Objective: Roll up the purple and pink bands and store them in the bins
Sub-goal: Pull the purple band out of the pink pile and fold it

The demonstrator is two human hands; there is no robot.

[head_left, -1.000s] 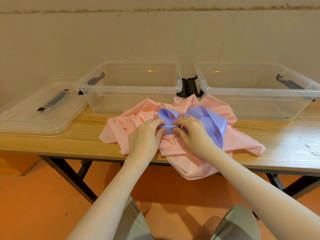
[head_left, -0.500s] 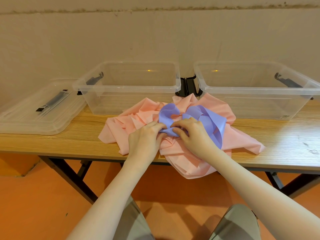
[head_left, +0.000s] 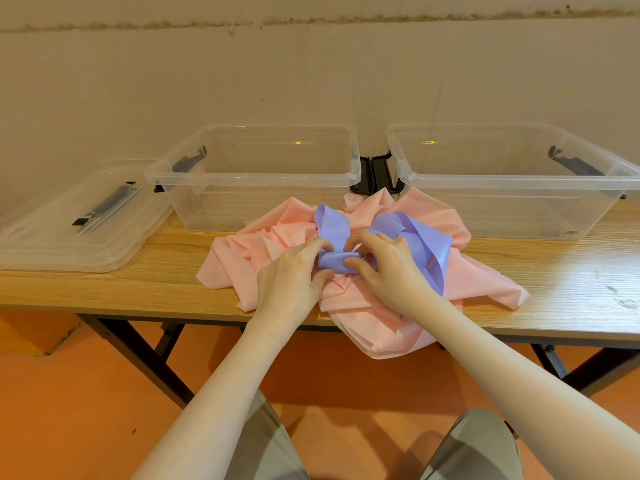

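The left hand [head_left: 294, 275] and right hand [head_left: 391, 268] are curled on the purple band [head_left: 420, 237], whose rolled end has thickened since a second ago. It lies on the pink band [head_left: 485, 282] at the surface's six o'clock edge; both bins are empty.

Small rolled end of the glossy purple band [head_left: 334, 263] partly covered by fingers of left hand [head_left: 294, 282] and right hand [head_left: 391, 271]; turns not countable. Crumpled pink band [head_left: 242, 254] hidden beneath both hands. Clear flat plastic lid [head_left: 52, 237] cut by left edge. Wooden table [head_left: 571, 271] runs off right.
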